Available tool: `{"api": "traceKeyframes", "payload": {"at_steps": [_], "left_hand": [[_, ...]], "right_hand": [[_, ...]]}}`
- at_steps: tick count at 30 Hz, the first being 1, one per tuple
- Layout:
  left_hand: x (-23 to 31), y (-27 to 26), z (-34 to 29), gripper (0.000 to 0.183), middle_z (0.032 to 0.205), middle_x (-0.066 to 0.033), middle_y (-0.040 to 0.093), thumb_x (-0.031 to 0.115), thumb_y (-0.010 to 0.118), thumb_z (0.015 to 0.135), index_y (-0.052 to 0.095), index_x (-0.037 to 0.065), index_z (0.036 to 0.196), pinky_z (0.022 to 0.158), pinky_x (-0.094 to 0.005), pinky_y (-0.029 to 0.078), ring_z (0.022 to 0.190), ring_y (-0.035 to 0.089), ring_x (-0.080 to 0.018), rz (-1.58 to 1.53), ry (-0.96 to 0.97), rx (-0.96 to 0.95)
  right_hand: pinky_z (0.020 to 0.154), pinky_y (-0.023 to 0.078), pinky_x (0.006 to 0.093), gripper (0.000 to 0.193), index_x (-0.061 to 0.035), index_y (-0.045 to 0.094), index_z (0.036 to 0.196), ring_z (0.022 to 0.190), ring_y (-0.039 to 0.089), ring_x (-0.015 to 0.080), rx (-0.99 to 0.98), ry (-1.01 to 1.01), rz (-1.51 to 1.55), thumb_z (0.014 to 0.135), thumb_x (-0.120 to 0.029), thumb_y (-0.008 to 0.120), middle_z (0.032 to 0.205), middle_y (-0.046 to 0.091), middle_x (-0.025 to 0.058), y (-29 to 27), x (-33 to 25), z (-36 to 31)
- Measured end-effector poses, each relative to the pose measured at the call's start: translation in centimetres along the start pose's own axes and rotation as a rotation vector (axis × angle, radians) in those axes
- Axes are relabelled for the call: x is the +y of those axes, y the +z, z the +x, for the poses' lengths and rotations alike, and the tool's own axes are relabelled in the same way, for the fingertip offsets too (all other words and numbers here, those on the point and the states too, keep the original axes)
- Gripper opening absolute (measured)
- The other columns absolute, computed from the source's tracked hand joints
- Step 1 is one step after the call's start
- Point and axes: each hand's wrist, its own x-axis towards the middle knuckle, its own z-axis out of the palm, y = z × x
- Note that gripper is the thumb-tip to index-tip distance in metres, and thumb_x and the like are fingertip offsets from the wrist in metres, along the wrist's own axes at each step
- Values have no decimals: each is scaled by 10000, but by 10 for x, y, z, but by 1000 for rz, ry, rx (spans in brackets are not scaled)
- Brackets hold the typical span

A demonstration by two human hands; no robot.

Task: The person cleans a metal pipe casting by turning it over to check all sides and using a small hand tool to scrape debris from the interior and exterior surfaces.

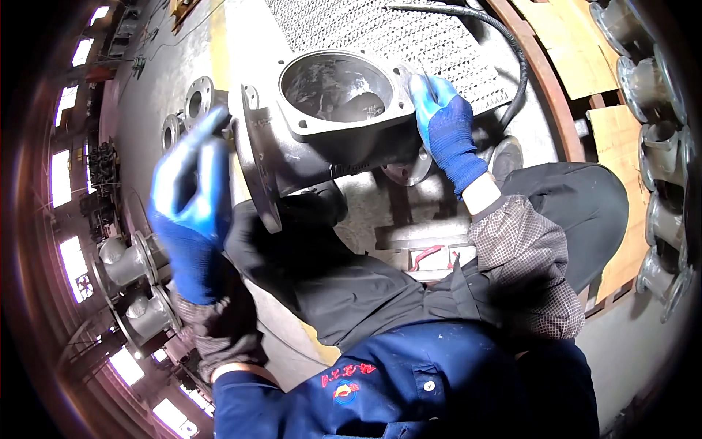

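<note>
A dark grey cast-metal valve body point(329, 150) stands before me, its square flanged opening facing up and a round flange on its left side. My left hand point(191, 194), in a blue glove, is raised to the left of that round flange point(257, 164), apart from it. It is slightly blurred, with fingers stretched out and nothing visible in them. My right hand point(442, 113), also gloved in blue, is at the right edge of the square opening. Its fingers are closed, and a thin sliver shows by the fingertips; what they hold is too small to name.
A perforated metal plate point(380, 33) lies beyond the casting, with a black hose point(515, 55) along its right. Flanged castings line the right point(662, 157) and left point(135, 282). An open box point(431, 260) with a red item sits between my legs.
</note>
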Motion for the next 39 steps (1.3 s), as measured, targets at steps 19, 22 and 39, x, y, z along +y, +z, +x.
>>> {"api": "traceKeyframes", "payload": {"at_steps": [19,22,39], "left_hand": [[-43,178,140,194,626,-115,614,45,535,648,672,12,780,534,-302,472,539,586,-198,416,78,-1397],[-37,177,135,186,625,-124,613,52,540,646,672,14,772,537,-311,474,543,592,-208,613,138,-1334],[23,39,101,246,894,-77,683,105,510,839,652,75,1038,611,-214,499,699,629,-90,79,-151,-109]], "right_hand": [[679,473,380,327,-6,619,916,750,617,338,44,-90,34,871,-321,544,792,619,206,9,4,4],[683,474,381,318,-8,620,906,752,617,335,30,-66,-26,872,-313,537,794,620,206,3,0,5],[675,461,340,325,8,609,943,688,592,214,25,-19,87,886,-304,537,757,619,163,3,5,6]]}}
